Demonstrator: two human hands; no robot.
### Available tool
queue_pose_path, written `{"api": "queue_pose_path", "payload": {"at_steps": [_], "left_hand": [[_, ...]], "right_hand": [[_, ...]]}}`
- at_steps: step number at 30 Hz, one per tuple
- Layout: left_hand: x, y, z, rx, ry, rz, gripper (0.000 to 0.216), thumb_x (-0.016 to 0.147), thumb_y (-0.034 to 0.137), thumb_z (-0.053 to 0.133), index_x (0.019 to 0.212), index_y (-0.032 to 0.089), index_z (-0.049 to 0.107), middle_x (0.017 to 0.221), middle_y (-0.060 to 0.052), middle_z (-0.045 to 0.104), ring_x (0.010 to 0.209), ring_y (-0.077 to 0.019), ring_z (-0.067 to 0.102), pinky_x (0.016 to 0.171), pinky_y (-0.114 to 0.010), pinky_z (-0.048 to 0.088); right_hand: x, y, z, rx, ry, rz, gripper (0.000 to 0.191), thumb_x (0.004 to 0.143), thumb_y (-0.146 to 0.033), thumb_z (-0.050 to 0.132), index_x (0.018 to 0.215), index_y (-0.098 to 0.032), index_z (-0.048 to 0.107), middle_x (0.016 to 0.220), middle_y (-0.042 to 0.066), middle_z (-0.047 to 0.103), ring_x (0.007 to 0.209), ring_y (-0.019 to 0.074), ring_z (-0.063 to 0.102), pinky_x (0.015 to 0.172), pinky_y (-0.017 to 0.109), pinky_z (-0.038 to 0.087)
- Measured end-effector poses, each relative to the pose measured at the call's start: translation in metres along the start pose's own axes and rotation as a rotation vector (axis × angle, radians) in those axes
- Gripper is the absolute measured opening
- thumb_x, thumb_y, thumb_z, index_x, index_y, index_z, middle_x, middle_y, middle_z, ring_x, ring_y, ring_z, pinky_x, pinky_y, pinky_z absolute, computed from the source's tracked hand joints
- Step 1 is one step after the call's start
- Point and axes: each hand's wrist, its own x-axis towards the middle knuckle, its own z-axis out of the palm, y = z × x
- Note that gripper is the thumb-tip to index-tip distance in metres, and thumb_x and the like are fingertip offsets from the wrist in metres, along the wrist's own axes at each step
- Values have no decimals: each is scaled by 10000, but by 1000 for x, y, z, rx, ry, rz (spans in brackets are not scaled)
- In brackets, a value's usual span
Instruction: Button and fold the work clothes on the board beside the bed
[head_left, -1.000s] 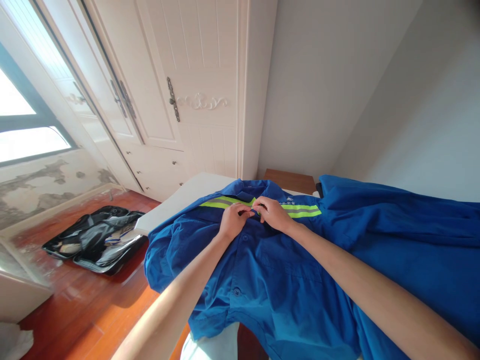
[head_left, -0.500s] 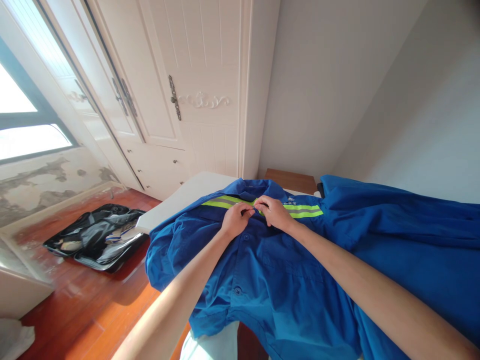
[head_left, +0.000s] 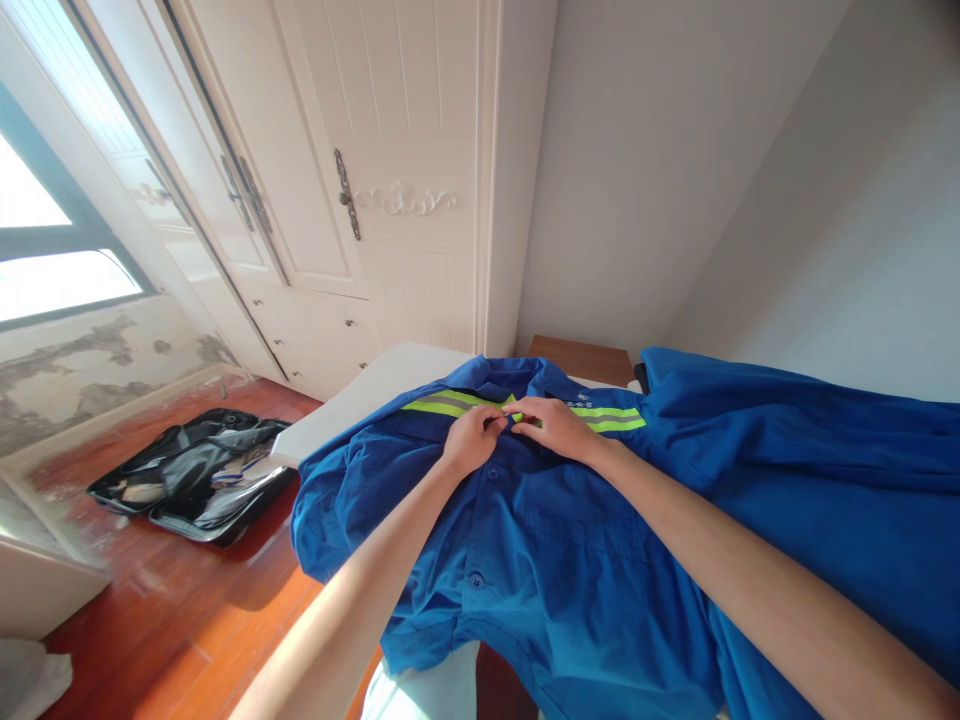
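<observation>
A blue work jacket (head_left: 570, 550) with a yellow-green and grey reflective stripe (head_left: 615, 420) lies front side up, its collar (head_left: 517, 375) at the far end. My left hand (head_left: 474, 438) pinches the front placket at the chest, close to the stripe. Right beside it, my right hand (head_left: 555, 428) grips the same edge between thumb and fingers. A button (head_left: 492, 473) shows just below my hands, and another button (head_left: 475, 580) sits lower on the placket. Whatever lies between my fingertips is mostly hidden.
Under the jacket is a white board (head_left: 375, 395). More blue cloth (head_left: 810, 450) spreads to the right. An open black suitcase (head_left: 202, 475) with things inside lies on the red wooden floor (head_left: 150, 610) at left. A white wardrobe (head_left: 420, 100) and a brown wooden piece (head_left: 581, 358) stand behind.
My right hand's fingers have shifted slightly and stretched out more over the placket edge. My left hand keeps its pinch in nearly the same spot. The jacket lies as before.
</observation>
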Motion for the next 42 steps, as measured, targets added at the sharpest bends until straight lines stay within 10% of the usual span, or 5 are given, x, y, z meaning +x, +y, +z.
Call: {"api": "queue_pose_path", "payload": {"at_steps": [17,42], "left_hand": [[-1,5,-3,-17,-39,33,114,861,190,560,836,174,670,858,-5,700,788,-143,611,703,-221,441],[-11,17,0,494,-9,225,181,862,199,549,978,180,687,950,-80,683,928,-221,617,863,-316,487]], "right_hand": [[-3,-5,8,-571,2,-286,430,855,-93,474,1275,-43,554,1088,163,691,960,264,659,805,402,531],[-4,8,11,-476,15,-244,424,842,-121,505,1254,-77,594,1082,158,705,953,255,674,840,404,538]]}}
